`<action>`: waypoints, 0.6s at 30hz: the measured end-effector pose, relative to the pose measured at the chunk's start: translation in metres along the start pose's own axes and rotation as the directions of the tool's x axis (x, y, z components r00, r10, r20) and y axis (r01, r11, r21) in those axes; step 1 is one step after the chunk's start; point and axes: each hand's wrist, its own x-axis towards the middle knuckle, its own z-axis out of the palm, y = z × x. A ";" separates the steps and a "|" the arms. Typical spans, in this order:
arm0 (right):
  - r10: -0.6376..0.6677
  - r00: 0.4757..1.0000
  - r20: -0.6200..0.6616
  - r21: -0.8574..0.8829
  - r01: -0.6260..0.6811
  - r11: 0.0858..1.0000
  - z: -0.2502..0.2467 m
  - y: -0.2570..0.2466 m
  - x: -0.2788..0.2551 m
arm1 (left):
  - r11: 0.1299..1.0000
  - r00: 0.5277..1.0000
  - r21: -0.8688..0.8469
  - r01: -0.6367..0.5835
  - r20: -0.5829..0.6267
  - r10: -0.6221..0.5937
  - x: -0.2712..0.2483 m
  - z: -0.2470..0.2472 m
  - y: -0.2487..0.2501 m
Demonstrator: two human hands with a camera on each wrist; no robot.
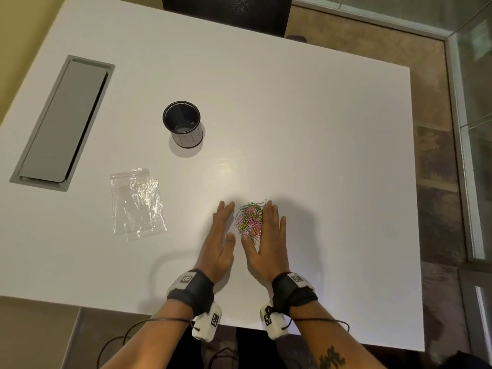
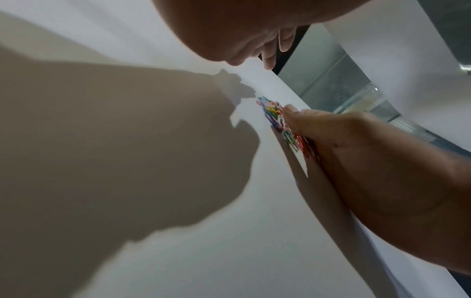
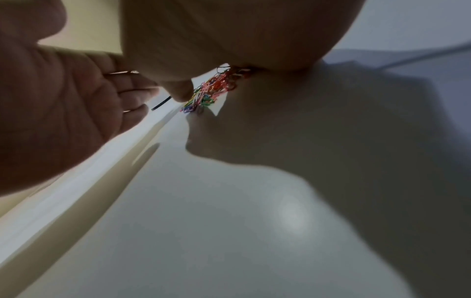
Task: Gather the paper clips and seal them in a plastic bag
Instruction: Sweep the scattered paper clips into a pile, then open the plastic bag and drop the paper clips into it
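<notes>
Paper clips (image 1: 249, 219) partly under right hand (image 1: 266, 235)

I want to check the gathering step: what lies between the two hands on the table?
The pile of coloured paper clips lies between the left hand and right hand, seen best in the head view.

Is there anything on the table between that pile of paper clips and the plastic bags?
Only the left hand. It lies flat beside the paper clips, on the side toward the plastic bags. Beyond it, bare table.
</notes>
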 end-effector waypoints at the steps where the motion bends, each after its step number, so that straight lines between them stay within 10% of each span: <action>1: -0.023 1.000 0.019 0.000 0.023 1.000 -0.001 -0.001 0.000 | 1.000 1.000 0.002 -0.008 -0.023 0.008 -0.005 -0.007 0.000; 9: -0.117 0.976 0.183 0.034 0.113 0.993 -0.019 0.010 0.004 | 1.000 0.981 0.019 -0.003 -0.192 0.007 -0.039 -0.064 -0.013; 18: -0.127 0.992 -0.006 0.105 0.127 0.986 -0.017 -0.022 0.030 | 0.987 0.897 0.136 0.084 -0.441 -0.016 -0.038 -0.125 -0.032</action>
